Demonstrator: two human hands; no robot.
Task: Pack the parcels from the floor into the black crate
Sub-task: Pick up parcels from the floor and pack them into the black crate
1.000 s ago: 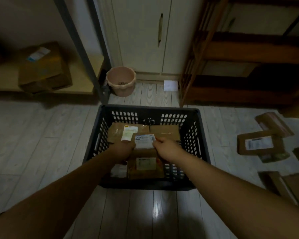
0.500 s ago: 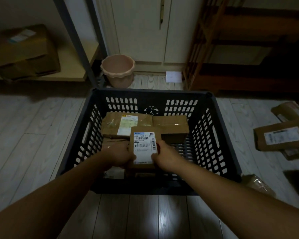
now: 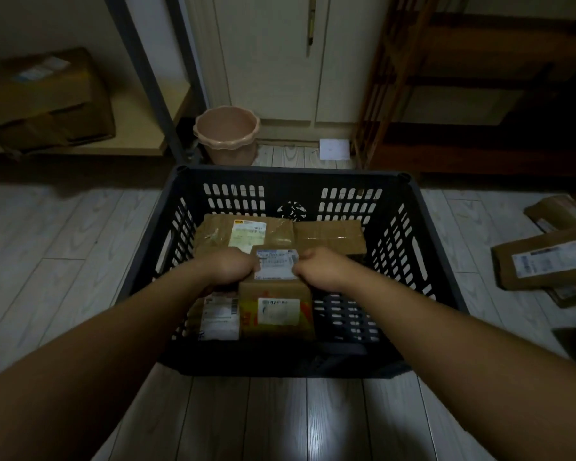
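Brown cardboard parcel (image 3: 276,289) with white labels was inside the black slatted plastic crate (image 3: 396,241), beside other packed boxes (image 3: 326,234), the left hand (image 3: 231,266) and right hand (image 3: 316,267) each curled round an opposite top edge. It looked stiff, square-cornered and fairly light, so a two-sided hold at those edges seemed sound. Flatter brown parcels (image 3: 542,266) lay on the pale floor (image 3: 47,244) to the right.

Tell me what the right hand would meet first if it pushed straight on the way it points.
The right hand points left and forward, and it grips the small labelled parcel, so that comes first. Just beyond, probably the left hand on the parcel's other side; depth is unclear.
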